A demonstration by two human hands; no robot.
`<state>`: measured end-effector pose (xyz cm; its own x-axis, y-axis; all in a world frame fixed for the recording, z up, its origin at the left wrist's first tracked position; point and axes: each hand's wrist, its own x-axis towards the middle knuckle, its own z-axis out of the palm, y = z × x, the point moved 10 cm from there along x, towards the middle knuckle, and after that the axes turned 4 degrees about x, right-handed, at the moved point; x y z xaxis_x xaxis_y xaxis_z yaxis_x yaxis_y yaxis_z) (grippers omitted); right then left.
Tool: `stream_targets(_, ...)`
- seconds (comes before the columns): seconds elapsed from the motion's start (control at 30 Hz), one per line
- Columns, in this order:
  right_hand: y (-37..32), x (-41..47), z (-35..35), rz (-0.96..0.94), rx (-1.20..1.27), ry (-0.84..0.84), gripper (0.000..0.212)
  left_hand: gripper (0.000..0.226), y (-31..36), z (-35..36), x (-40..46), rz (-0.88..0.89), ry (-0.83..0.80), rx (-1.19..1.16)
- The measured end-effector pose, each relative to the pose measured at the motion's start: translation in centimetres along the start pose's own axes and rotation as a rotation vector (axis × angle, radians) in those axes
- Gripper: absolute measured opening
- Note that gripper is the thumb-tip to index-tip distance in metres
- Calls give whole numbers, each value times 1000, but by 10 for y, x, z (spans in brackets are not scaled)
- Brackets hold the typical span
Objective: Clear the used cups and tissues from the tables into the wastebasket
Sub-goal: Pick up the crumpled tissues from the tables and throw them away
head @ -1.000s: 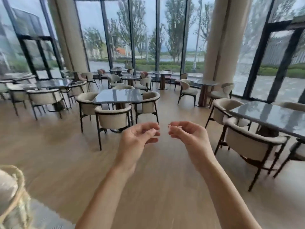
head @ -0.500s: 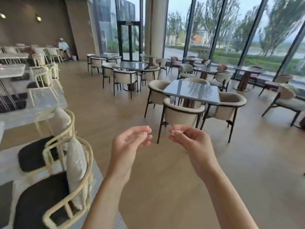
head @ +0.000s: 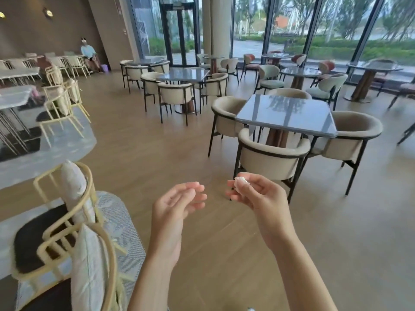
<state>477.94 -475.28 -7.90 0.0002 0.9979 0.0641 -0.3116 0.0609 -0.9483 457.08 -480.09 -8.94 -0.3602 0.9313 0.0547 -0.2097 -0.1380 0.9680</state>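
Since the earlier frame view has swung left w/ hands barely shifting: right hand (head: 258, 196) fingers pinch what looks like a tissue wad (head: 240, 182), left hand (head: 177, 204) loosely curled, empty; no wastebasket in sight, so wad may slip en route.

The right grip (head: 258, 196) pinches a tissue (head: 240, 182), just right of the left grip (head: 177, 205), the two apart. Beyond the right grip stands a chair (head: 270, 158), then a desk (head: 286, 114). Left of the left grip stand two slatted chairs (head: 74, 212).
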Motion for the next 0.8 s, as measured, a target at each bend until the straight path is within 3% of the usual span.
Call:
stream_targets(0.17,47,131,9,76,-2,-72,15,16,-32,22,115,1,81,38)
stream_targets(0.37,45,293,50,77,-38,-186,12,19,-16,49,256,65,175,41)
stream_targets(0.6,99,433,97,107,-199,-244,15,19,-28,10,386,93,350,15)
stream_targets(0.8,170,572,170,149,-309,-256,16,19,-74,-29,545,30,348,36)
